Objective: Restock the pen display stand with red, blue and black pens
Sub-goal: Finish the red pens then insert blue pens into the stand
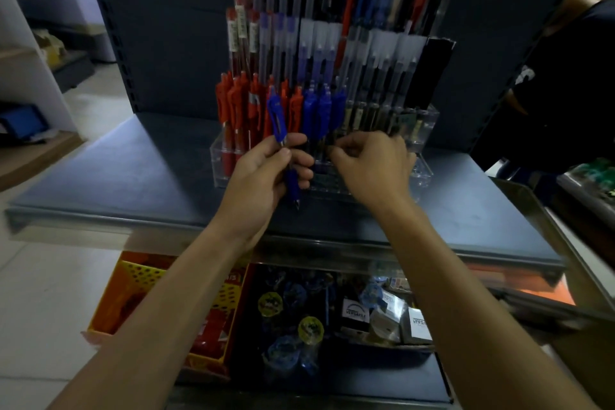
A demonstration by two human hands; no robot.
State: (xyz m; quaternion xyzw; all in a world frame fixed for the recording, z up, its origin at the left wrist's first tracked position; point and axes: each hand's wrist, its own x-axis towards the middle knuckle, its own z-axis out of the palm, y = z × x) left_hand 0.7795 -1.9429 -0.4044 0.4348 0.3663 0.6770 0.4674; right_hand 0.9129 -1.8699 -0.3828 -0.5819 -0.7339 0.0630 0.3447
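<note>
A person's left hand (pixel 263 173) grips a blue plastic clip-top pen (pixel 278 120) between thumb and curled fingers. The pen stands nearly upright, clip end up and leaning slightly left, writing tip pointing down past the palm. It is held just in front of the clear acrylic tiered pen stand (pixel 427 130), before the point where the red and blue rows meet.

The right hand (pixel 376 166) is at the stand's front tier with its fingers curled. Whether it holds anything cannot be told.

In the stand, red pens (pixel 233 103) fill the left, blue pens (pixel 319 106) the middle and black pens (pixel 376 110) the right, with taller rows behind.

The stand sits on a dark blue-grey metal shelf (pixel 100 170). Below it are an orange and yellow box (pixel 139 283) and small packets. The floor is pale tile (pixel 50 293), and a person in dark clothing (pixel 549 76) stands at the right.
</note>
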